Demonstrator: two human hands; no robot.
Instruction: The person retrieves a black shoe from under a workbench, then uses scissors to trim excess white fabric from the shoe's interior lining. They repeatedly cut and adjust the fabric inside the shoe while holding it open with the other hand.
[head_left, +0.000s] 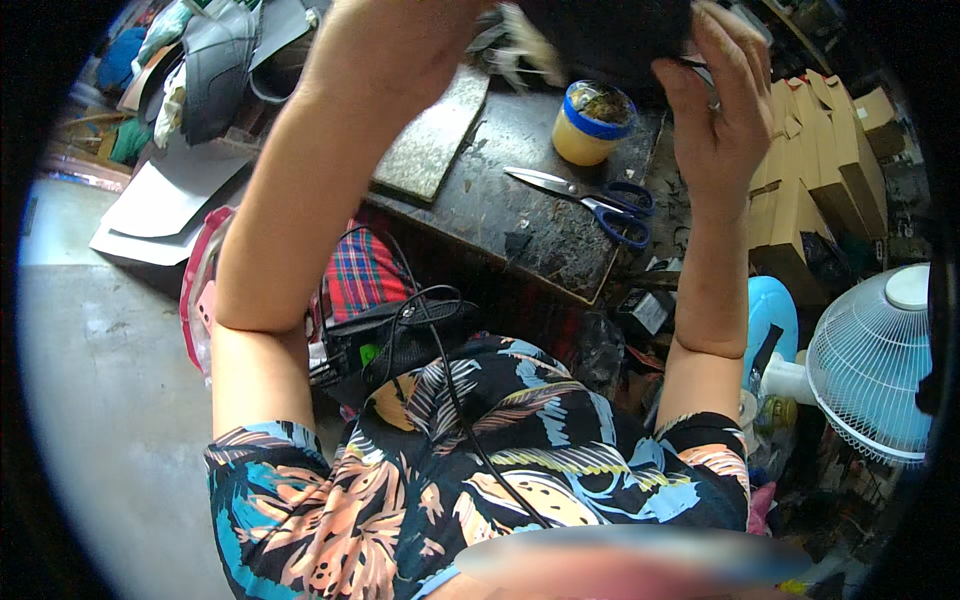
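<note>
A black object, its kind not clear, is raised at the top edge of the head view and partly cut off. My right hand has its thumb and fingers closed at the object's right edge. To the left, my left hand reaches up to the top edge, its fingers out of the picture. Below the object, a tub with yellowish sides and a blue rim stands on the dark work board. Scissors with dark blue handles lie in front of the tub, blades slightly apart.
A pale rough slab rests on the board's left part. Cardboard boxes are stacked at the right, above a white-caged fan. White sheets and black curved pieces lie at the left. A black cable crosses my shirt.
</note>
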